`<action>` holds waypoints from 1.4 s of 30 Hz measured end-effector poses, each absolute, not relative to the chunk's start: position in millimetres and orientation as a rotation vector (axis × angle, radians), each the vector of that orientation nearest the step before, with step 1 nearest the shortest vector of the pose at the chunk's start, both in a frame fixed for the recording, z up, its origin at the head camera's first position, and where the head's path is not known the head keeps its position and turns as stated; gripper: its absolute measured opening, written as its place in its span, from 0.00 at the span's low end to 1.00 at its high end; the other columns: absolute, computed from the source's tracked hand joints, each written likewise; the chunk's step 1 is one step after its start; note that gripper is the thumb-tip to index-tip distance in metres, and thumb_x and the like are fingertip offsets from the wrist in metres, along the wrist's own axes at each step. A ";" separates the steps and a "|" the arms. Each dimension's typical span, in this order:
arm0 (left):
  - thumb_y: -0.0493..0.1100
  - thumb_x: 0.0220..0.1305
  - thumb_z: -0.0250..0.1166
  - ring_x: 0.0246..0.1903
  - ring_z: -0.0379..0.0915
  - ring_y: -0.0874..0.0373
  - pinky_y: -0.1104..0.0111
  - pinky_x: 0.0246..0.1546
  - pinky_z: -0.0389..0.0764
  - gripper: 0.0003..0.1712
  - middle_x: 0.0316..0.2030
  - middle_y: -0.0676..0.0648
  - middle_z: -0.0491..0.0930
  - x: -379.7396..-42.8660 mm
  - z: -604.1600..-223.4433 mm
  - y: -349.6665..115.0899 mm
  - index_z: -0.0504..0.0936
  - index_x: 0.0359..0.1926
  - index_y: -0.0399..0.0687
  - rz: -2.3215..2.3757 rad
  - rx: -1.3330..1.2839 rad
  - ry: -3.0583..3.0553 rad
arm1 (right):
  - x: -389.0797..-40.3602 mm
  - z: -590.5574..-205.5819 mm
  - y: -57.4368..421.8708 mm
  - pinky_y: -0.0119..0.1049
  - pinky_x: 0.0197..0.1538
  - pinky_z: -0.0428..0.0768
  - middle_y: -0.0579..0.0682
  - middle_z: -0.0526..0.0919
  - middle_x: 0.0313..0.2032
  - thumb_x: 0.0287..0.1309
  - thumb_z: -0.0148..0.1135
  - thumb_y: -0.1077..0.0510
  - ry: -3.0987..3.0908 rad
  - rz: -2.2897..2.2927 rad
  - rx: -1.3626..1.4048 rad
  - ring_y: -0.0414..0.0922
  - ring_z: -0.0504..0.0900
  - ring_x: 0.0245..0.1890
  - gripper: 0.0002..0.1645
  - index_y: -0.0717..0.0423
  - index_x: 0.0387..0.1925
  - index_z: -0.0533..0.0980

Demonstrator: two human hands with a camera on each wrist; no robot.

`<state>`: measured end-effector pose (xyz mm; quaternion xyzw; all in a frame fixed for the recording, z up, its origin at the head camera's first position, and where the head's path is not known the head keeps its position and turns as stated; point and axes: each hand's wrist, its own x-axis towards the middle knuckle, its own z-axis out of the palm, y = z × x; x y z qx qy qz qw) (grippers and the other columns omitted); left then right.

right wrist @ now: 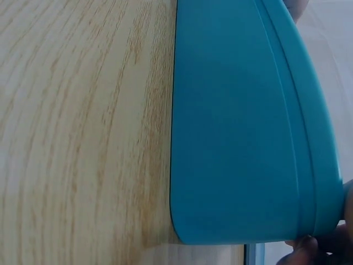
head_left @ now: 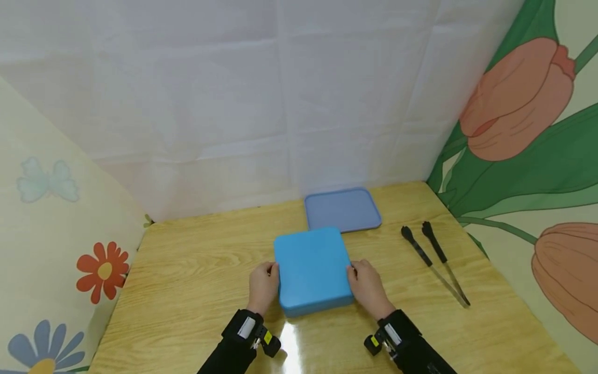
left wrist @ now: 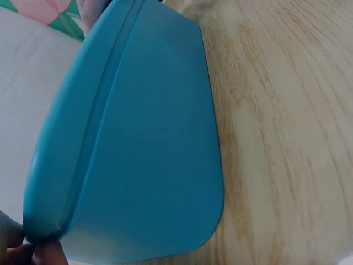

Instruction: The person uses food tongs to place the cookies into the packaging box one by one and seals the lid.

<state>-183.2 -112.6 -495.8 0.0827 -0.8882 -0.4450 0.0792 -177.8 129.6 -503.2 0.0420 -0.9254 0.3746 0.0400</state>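
A square blue box [head_left: 312,267] with rounded corners and a fitted lid sits on the wooden table. My left hand [head_left: 263,287] pinches the rim of the lid on the left side. On the opposite side my right hand [head_left: 370,291] does the same, thumb on top. Both wrist views show the blue side wall [left wrist: 157,132] and a seam below the lid [right wrist: 300,110]. Fingertips [left wrist: 49,254] of the left hand tuck beneath the lid's edge, as do those of the right hand [right wrist: 300,254]. The box's inside is hidden.
A flat blue-purple tray [head_left: 343,210] lies behind the box near the back cloth. To the right rest metal tongs [head_left: 439,267] with black tips, spread in a V. White cloth [head_left: 210,104] stands at the back, with flower-printed cloths on both sides.
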 end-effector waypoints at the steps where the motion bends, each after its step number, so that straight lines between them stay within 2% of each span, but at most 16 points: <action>1: 0.37 0.64 0.54 0.24 0.70 0.56 0.67 0.23 0.71 0.13 0.27 0.44 0.78 -182.5 -496.0 -112.7 0.82 0.37 0.32 -1.334 0.250 -2.658 | -177.6 -503.4 129.4 0.35 0.27 0.66 0.50 0.67 0.24 0.63 0.49 0.60 -2.837 1.147 0.125 0.43 0.65 0.23 0.16 0.70 0.40 0.77; 15: 0.37 0.63 0.55 0.24 0.69 0.56 0.66 0.23 0.70 0.12 0.26 0.44 0.78 -181.1 -502.3 -108.9 0.82 0.37 0.32 -1.274 0.288 -2.623 | -176.9 -504.7 127.7 0.37 0.29 0.69 0.52 0.70 0.26 0.63 0.49 0.59 -2.852 1.102 0.110 0.44 0.67 0.25 0.18 0.71 0.43 0.76; 24: 0.39 0.65 0.54 0.22 0.66 0.56 0.67 0.22 0.67 0.14 0.23 0.46 0.75 -182.2 -504.7 -108.9 0.82 0.39 0.34 -1.297 0.315 -2.635 | -175.0 -504.7 127.1 0.42 0.35 0.74 0.56 0.73 0.31 0.64 0.48 0.59 -2.854 1.086 0.109 0.48 0.73 0.31 0.19 0.72 0.45 0.75; 30: 0.40 0.65 0.54 0.23 0.67 0.56 0.67 0.22 0.68 0.14 0.25 0.46 0.76 -181.7 -505.2 -107.1 0.82 0.40 0.34 -1.310 0.339 -2.629 | -174.2 -505.1 127.3 0.40 0.33 0.73 0.55 0.73 0.30 0.64 0.48 0.60 -2.851 1.100 0.104 0.47 0.73 0.30 0.18 0.72 0.44 0.75; 37: 0.40 0.64 0.55 0.23 0.67 0.56 0.67 0.23 0.68 0.13 0.25 0.45 0.77 -179.8 -503.4 -106.0 0.82 0.37 0.34 -1.327 0.338 -2.608 | -173.4 -507.0 127.3 0.42 0.36 0.74 0.56 0.73 0.32 0.64 0.48 0.59 -2.866 1.090 0.090 0.48 0.73 0.32 0.19 0.73 0.45 0.74; 42: 0.40 0.64 0.56 0.24 0.69 0.56 0.66 0.24 0.70 0.13 0.26 0.44 0.79 -180.1 -506.6 -106.6 0.83 0.35 0.34 -1.302 0.327 -2.574 | -172.9 -510.5 128.2 0.39 0.32 0.71 0.55 0.72 0.29 0.64 0.47 0.60 -2.830 1.064 0.146 0.46 0.70 0.28 0.18 0.72 0.44 0.75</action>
